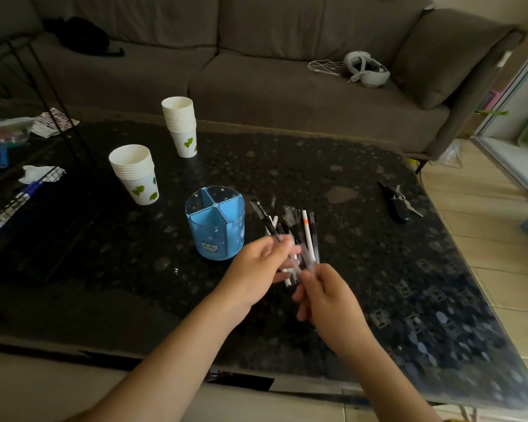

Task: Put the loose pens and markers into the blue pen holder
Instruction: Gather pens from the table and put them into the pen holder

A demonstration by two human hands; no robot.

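The blue pen holder (215, 223) stands upright on the dark table, round, split into compartments that look empty. Just right of it, a fanned bunch of pens and markers (293, 226) points away from me; most are black or clear, one is white with an orange band. My left hand (256, 269) grips the bunch's left side, and my right hand (323, 296) grips its lower ends from the right. The bunch is lifted off the table, about level with the holder's rim. The pens' lower ends are hidden by my fingers.
Two stacks of white paper cups with green hearts (136, 175) (180, 126) stand behind and left of the holder. Keys (398, 202) lie at the right. A wire rack (28, 184) and clutter sit at the left. A grey sofa (256, 80) lies beyond the glass-topped table (424, 300).
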